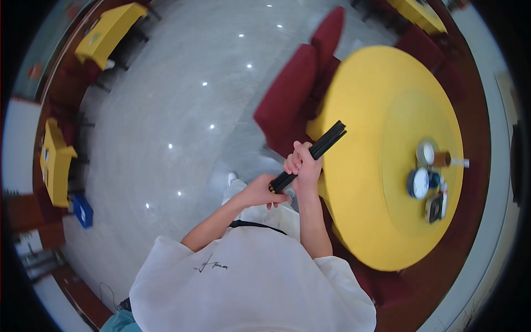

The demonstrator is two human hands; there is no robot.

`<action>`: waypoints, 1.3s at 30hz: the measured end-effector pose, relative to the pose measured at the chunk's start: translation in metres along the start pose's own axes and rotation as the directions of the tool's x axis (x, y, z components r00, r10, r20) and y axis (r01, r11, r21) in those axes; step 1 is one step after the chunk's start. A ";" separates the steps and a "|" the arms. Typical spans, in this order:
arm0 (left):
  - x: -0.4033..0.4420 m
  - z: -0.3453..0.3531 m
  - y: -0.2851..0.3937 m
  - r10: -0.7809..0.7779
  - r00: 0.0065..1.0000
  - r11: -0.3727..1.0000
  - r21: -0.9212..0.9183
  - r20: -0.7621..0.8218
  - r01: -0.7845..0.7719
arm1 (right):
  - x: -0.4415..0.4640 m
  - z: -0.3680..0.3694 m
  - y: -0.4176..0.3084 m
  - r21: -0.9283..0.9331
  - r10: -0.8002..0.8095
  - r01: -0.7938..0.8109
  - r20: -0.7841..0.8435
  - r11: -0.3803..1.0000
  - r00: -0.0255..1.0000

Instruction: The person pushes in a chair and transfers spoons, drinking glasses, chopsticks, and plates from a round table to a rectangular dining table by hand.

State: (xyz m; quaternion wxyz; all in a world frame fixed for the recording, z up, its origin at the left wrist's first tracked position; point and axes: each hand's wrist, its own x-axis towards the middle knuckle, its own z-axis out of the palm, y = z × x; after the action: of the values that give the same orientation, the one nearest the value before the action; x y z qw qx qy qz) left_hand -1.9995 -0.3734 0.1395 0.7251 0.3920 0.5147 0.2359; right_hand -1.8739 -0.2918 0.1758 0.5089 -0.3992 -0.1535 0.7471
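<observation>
A bundle of black chopsticks [326, 141] slants across in front of my body, its far ends near the edge of the round table. My right hand [304, 166] wraps round the middle of the bundle. Lower down, my left hand [263, 191] closes round the near end, where lighter tips show. How many chopsticks there are cannot be made out.
To my right stands a round table with a yellow cloth [359, 110], bearing stacked dishes [418, 182], a brown cup [441, 159] and a dark box [436, 208]. Dark red chairs [287, 99] stand beside it. Yellow tables [110, 33] and a blue bin [82, 212] are at left.
</observation>
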 end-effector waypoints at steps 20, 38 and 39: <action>-0.229 -0.489 -0.098 0.059 0.726 0.998 0.022 -0.685 -0.061 | 0.135 0.432 0.422 -0.363 0.619 -0.520 0.251 0.773 0.744; -0.195 -0.982 0.090 -0.089 0.635 0.885 -0.354 -0.767 -0.304 | 0.456 0.875 0.573 -0.463 0.774 -0.624 0.446 0.629 0.450; -0.184 -1.005 0.090 -0.087 0.678 0.867 -0.391 -0.730 -0.310 | 0.480 0.883 0.584 -0.481 0.775 -0.610 0.445 0.630 0.449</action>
State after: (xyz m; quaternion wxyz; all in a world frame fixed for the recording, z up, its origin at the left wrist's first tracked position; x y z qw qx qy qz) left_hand -2.9956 -0.1313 0.1519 0.5181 0.1031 0.6570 0.5379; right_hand -2.9893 0.0341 0.1538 0.0205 -0.2197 -0.2254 0.9489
